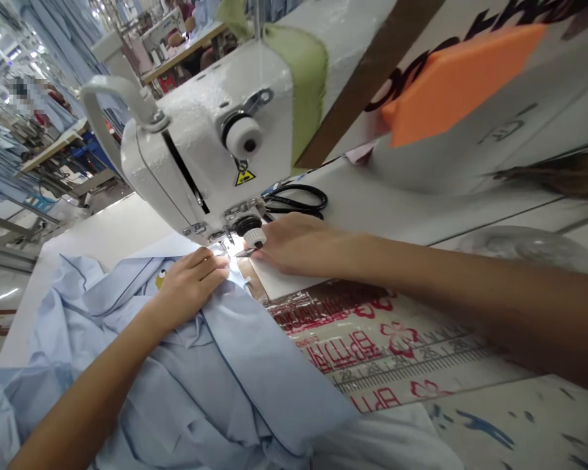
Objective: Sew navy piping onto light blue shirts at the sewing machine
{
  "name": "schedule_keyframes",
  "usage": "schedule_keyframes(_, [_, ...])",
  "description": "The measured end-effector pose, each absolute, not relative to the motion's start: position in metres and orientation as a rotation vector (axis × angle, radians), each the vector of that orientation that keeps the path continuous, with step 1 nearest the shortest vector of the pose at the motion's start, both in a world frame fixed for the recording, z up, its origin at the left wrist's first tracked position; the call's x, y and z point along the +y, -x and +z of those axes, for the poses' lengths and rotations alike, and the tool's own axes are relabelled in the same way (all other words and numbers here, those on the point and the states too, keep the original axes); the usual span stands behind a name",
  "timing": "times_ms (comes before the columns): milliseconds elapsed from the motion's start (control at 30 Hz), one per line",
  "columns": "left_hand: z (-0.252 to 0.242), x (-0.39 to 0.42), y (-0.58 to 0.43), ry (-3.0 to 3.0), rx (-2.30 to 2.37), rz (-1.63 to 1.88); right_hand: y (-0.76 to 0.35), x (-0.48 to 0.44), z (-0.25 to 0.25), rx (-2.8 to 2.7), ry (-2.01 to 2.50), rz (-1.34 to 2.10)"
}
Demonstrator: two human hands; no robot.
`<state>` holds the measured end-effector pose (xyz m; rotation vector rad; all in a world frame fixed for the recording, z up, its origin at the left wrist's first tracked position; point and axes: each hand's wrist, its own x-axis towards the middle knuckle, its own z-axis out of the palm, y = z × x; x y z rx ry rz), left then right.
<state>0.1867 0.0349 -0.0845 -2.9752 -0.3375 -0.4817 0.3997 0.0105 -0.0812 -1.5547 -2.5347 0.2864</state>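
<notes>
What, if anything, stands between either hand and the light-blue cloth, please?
Nothing visible separates the left hand from the light-blue cloth; it rests directly on it. The white ribbed knob partly hides the right hand, so I can't tell whether its path is clear.

We see matt, creased cloth in the garment (284, 365), a glossy sewing machine (200, 137) and a shiny plastic sheet (357, 352)
</notes>
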Motion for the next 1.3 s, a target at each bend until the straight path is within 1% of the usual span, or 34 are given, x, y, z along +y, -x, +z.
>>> schedule_keyframes(300, [-0.099,0.041,-0.176,3.077,-0.601,-0.696,-0.401,0.008,-0.081,-2.659,1.561,0.121])
schedule_keyframes(467, [-0.104,0.039,-0.174,3.071,-0.608,-0.798,-0.403,0.008,-0.087,-2.624,1.596,0.047])
schedule_keyframes(567, [-0.105,0.039,-0.174,3.052,-0.575,-0.786,-0.406,0.003,-0.086,-2.678,1.455,0.127])
schedule_keyframes(667, [-0.102,0.039,-0.176,3.03,-0.544,-0.682,-0.406,-0.003,-0.08,-2.76,1.209,0.373])
schedule_keyframes(700, [-0.099,0.038,-0.176,3.019,-0.529,-0.637,-0.405,-0.005,-0.079,-2.781,1.153,0.405])
schedule_keyframes(800, [-0.085,0.028,-0.176,3.029,-0.369,-0.424,-0.405,-0.008,-0.081,-2.832,1.076,0.268])
schedule_keyframes(867, [-0.072,0.014,-0.174,3.054,-0.258,-0.214,-0.406,-0.009,-0.086,-2.856,1.017,0.164])
schedule_keyframes(967, [-0.057,-0.012,-0.17,3.073,-0.324,0.111,-0.41,-0.009,-0.097,-2.849,0.941,0.052])
schedule_keyframes(1033, [-0.055,-0.026,-0.17,3.066,-0.404,0.22,-0.412,-0.007,-0.102,-2.813,0.892,-0.026])
schedule_keyframes(1133, [-0.065,-0.033,-0.177,3.025,-0.455,0.094,-0.415,-0.002,-0.107,-2.758,0.769,-0.051])
schedule_keyframes(1300, [-0.085,-0.026,-0.189,3.053,-0.52,-0.465,-0.416,0.003,-0.115,-2.699,0.644,0.082])
